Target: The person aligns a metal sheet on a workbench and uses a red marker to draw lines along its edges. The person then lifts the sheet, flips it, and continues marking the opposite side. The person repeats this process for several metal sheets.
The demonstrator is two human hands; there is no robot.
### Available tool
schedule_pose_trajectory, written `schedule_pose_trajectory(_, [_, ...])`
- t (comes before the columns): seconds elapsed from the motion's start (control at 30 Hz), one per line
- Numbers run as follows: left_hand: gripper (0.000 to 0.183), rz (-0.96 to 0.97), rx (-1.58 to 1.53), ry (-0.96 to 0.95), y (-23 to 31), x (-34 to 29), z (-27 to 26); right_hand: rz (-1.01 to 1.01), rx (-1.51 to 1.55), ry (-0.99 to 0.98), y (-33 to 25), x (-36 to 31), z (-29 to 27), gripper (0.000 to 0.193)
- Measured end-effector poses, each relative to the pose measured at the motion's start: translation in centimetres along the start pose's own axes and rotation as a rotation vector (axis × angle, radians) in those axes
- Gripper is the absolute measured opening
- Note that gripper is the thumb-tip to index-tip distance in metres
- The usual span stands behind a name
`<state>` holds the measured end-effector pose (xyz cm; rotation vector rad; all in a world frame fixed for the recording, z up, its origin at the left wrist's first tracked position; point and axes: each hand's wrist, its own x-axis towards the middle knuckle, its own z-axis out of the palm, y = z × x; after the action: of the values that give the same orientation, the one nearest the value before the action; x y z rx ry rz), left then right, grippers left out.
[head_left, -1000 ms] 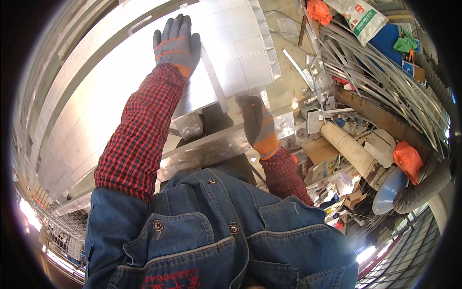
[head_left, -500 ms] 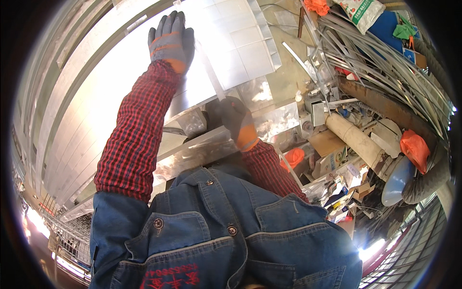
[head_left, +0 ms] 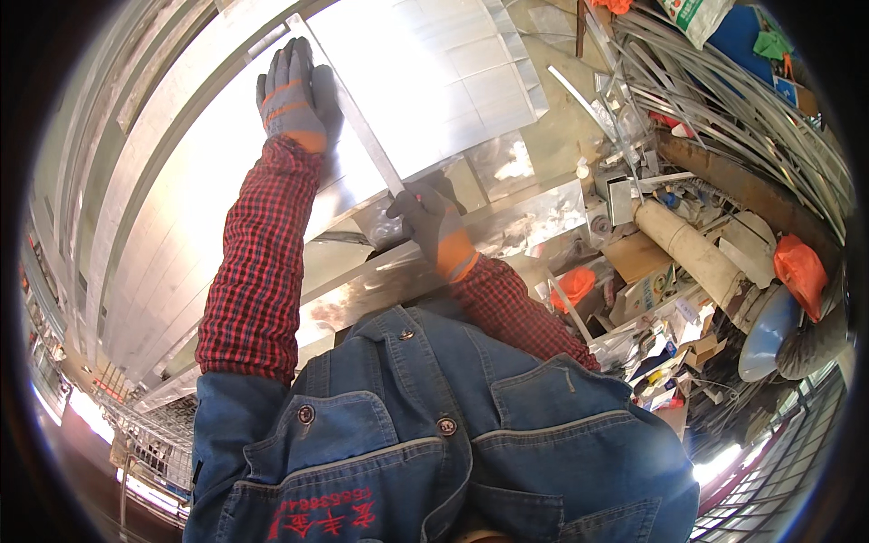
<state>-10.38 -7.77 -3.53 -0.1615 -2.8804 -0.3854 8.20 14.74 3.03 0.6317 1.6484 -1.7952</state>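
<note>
My left hand (head_left: 291, 98), in a grey glove with an orange cuff, lies flat on a bright, shiny metal sheet (head_left: 217, 154), its fingers stretched out. Just right of it a long, narrow metal strip (head_left: 358, 118) runs across the sheet from the far edge toward me. The near end of that strip is gripped by my right hand (head_left: 433, 222), gloved alike, beside the sheet's near edge. Glare washes out much of the sheet. Part of the right hand's fingers is hidden behind the hand.
Long metal profiles (head_left: 149, 77) border the sheet at left. Thin metal strips (head_left: 733, 113) are heaped at far right, above a cardboard tube (head_left: 692, 249) and an orange bag (head_left: 800, 271). Boxes, scraps and another orange bag (head_left: 574, 286) clutter the right side.
My right hand has shifted left with the strip, whose far end now lies close to my left hand's fingertips. The left hand has slid a little leftward, still flat. The view has shifted slightly.
</note>
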Motion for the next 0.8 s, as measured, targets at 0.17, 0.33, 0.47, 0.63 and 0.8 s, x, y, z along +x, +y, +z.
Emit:
schedule_pose_trajectory(0.17, [0.059,-0.008,-0.026,-0.008,0.4,0.1,-0.5,0.036,0.032,0.014,-0.1,0.2,0.6,0.024])
schedule_pose_trajectory(0.33, [0.062,-0.025,-0.004,-0.069,0.6,0.1,-0.8,0.047,0.027,0.014,0.8,0.7,0.6,0.027])
schedule_pose_trajectory(0.47, [0.062,0.011,0.014,-0.027,0.6,0.0,-0.7,0.041,-0.013,0.023,1.3,0.8,0.5,0.032])
schedule_pose_trajectory(0.63, [0.062,0.020,0.056,-0.034,0.5,0.0,-0.5,-0.231,-0.186,0.028,2.0,0.8,0.4,0.034])
schedule_pose_trajectory(0.8, [0.063,0.017,0.051,-0.035,0.6,0.0,-0.5,-0.329,-0.325,0.002,2.5,0.9,0.2,0.010])
